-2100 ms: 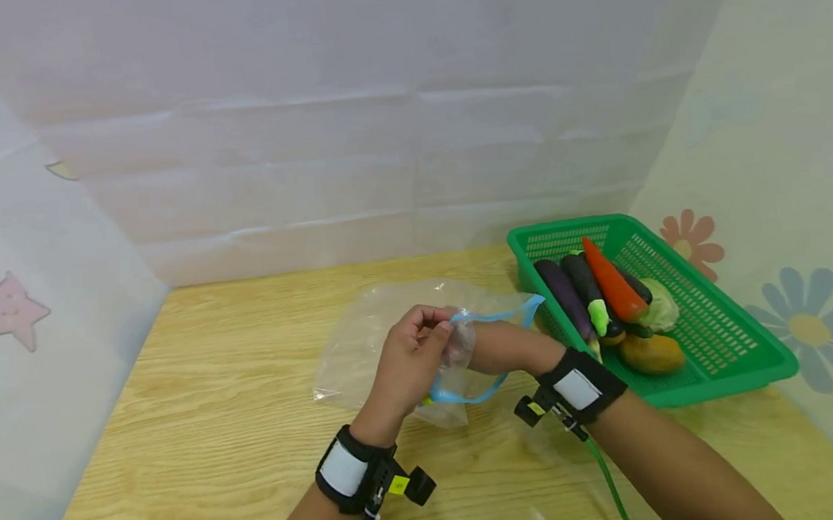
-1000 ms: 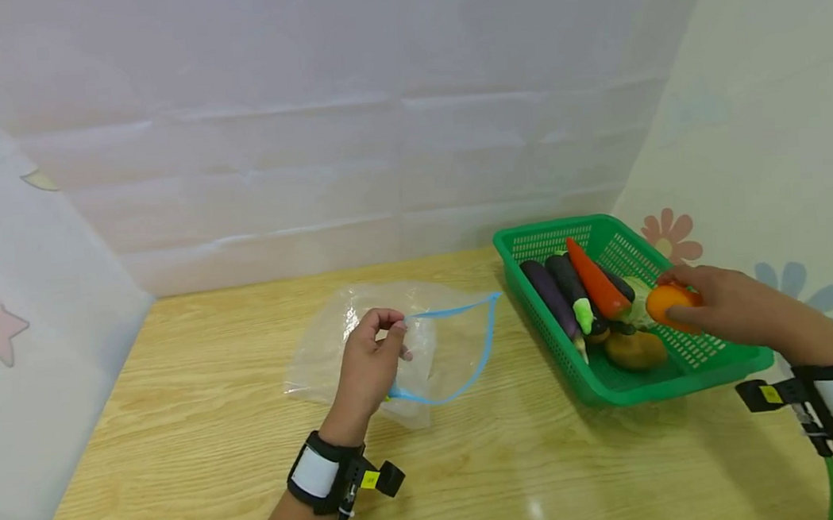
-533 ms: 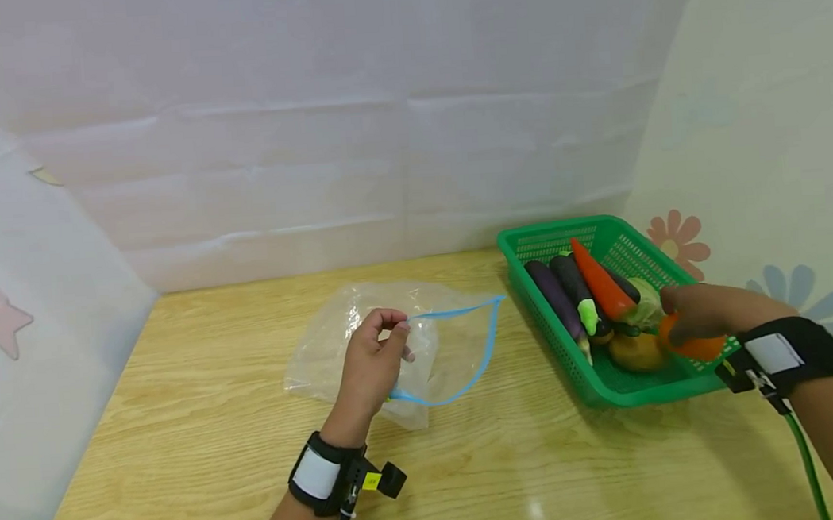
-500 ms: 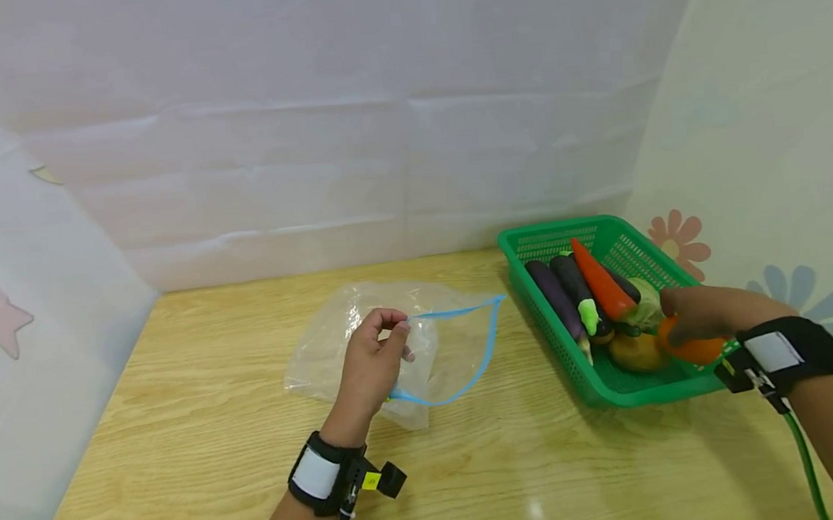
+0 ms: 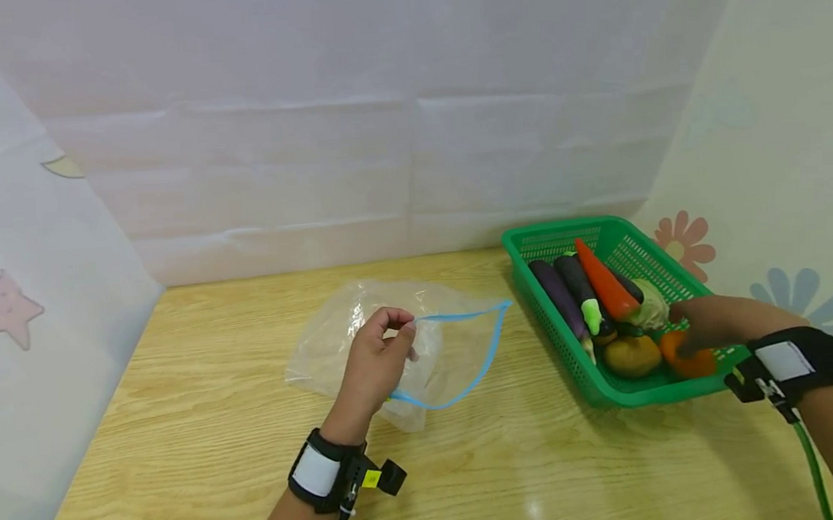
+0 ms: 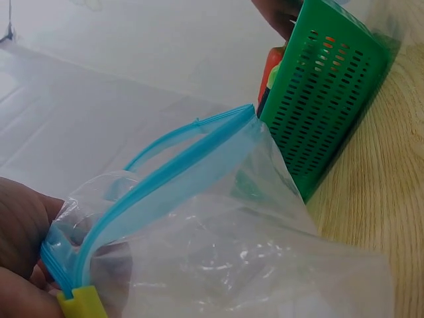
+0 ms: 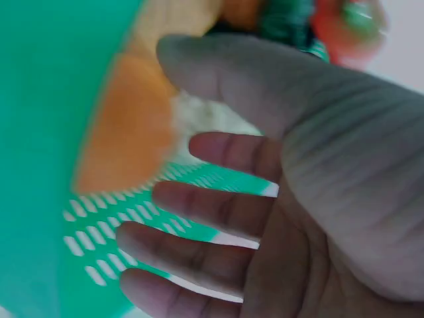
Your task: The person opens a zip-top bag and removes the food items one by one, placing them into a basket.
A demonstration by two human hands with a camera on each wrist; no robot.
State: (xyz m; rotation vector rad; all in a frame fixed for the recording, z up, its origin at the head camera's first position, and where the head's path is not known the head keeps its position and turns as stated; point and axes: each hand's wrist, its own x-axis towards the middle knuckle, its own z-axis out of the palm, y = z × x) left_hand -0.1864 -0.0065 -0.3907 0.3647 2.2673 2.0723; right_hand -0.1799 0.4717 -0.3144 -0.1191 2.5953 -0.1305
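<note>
My left hand [image 5: 376,362] pinches the rim of a clear zip bag [image 5: 335,340] on the table. The bag's mouth gapes, edged by a blue zip strip [image 5: 492,355]; a yellow slider [image 6: 83,303] sits beside the fingers in the left wrist view. My right hand [image 5: 714,323] is over the green basket [image 5: 682,395], just above an orange, round fruit or vegetable [image 5: 691,361] lying inside. In the right wrist view the fingers [image 7: 218,209] are spread and straight, with the blurred orange thing apart from them.
The basket also holds dark eggplants [image 5: 560,295], a long red pepper-like vegetable [image 5: 606,282], a pale cabbage [image 5: 650,308] and a brownish-yellow, potato-like thing [image 5: 632,356]. It stands right of the bag. White sheets [image 5: 276,181] enclose the wooden table [image 5: 205,432].
My right hand came out of the bag with the orange thing, carried it right, lowered it into the basket and let go. My left hand kept its pinch on the bag.
</note>
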